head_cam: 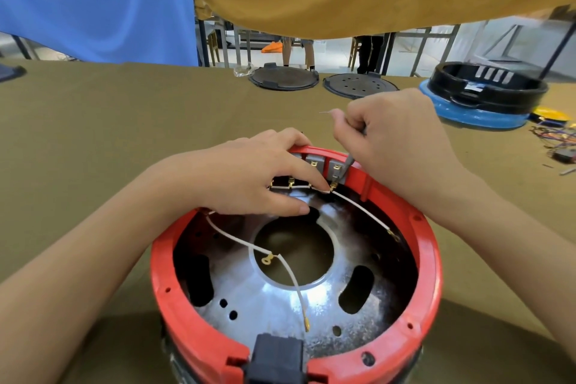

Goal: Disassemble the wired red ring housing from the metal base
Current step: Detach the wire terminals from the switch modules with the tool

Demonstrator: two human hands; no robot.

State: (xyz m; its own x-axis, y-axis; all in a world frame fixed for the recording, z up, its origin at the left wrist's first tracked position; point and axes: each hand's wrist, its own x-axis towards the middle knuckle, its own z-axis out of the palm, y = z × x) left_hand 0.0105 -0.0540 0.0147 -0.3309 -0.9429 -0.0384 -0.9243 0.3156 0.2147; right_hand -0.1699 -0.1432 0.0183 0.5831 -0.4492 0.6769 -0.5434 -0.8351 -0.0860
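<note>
A wide table (124,121) under an olive-brown cloth fills the view, with blue and mustard fabric hanging above its far edge and chair legs and people's legs showing in the gap beyond. Right up front sits the red ring (433,262), open side up, wrapped around the shiny metal base (265,293) with its big round hole in the middle. A black plug block (276,358) sits at the near edge of the ring.

Left hand (249,174) is draped over the far rim, fingers reaching inside, fingertip and thumb pinching a small brass terminal (333,187) at the end of a white wire (361,207). Right hand (399,146) is curled around a thin metal tool (348,162), its tip poking down at the grey connector blocks (335,167) set in the ring's far wall, just beside that terminal. Another white wire (290,274) trails loose across the metal base, brass ends free.

Further back on the table: two dark round lids (285,78), side by side, and off to the right a black pot shell on a blue base (486,97), with a tangle of coloured wires (554,137) near it.
</note>
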